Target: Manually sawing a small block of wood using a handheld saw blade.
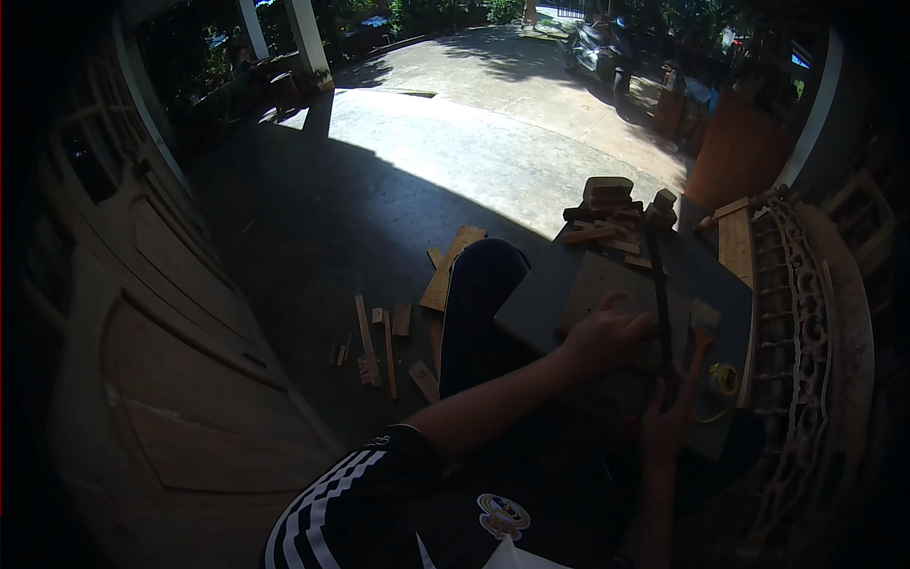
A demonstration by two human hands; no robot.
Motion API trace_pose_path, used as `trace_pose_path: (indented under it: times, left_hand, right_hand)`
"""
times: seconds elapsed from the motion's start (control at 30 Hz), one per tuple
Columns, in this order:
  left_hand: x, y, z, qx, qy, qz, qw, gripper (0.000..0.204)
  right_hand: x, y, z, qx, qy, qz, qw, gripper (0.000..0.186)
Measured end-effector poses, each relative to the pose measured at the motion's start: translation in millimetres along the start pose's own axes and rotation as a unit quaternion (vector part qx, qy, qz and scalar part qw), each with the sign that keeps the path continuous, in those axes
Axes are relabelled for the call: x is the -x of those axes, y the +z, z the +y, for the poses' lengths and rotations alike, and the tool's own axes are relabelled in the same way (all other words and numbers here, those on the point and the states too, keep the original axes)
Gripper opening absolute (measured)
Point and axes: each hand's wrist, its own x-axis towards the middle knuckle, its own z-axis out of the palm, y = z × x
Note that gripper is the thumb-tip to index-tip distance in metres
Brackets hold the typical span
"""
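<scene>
A long, narrow dark bar (661,294) runs away from me over the low grey table; its exact kind is too dark to make out. My right hand (666,412) is closed round its near end. Beside the bar, my left hand (609,334) hovers over a flat brown board (586,289), fingers bent but apart; whether its fingertips touch the bar I cannot tell. To the right of the bar lies a paintbrush (701,332) with an orange handle. A yellow tape measure (723,379) sits near the table's right edge.
Stacked wood pieces (607,213) occupy the far end of the table (529,308). Several offcuts (370,341) lie on the floor to my left. A carved wooden frame (806,313) stands at right, a panelled wooden door (190,379) at left. A motorcycle (602,57) is parked beyond.
</scene>
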Motion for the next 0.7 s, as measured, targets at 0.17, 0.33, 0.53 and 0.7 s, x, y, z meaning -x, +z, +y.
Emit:
trace_pose_path:
  times: [0.17, 0.33, 0.53, 0.7]
  left_hand:
    - [-2, 1, 1, -0.006, 0.005, 0.005, 1.000, 0.017]
    - [-1, 0, 0, 0.000, 0.018, 0.017, 1.000, 0.018]
    - [-1, -2, -2, 0.004, 0.021, -0.004, 1.000, 0.022]
    - [1, -7, 0, 0.024, -0.022, -0.015, 0.999, 0.026]
  right_hand:
    - [-1, 2, 8, 0.002, -0.002, -0.003, 1.000, 0.033]
    - [-3, 2, 6, -0.006, -0.007, 0.000, 1.000, 0.032]
    - [-2, 1, 4, 0.023, 0.004, -0.021, 1.000, 0.031]
    - [0, 4, 4, 0.007, -0.015, -0.010, 1.000, 0.033]
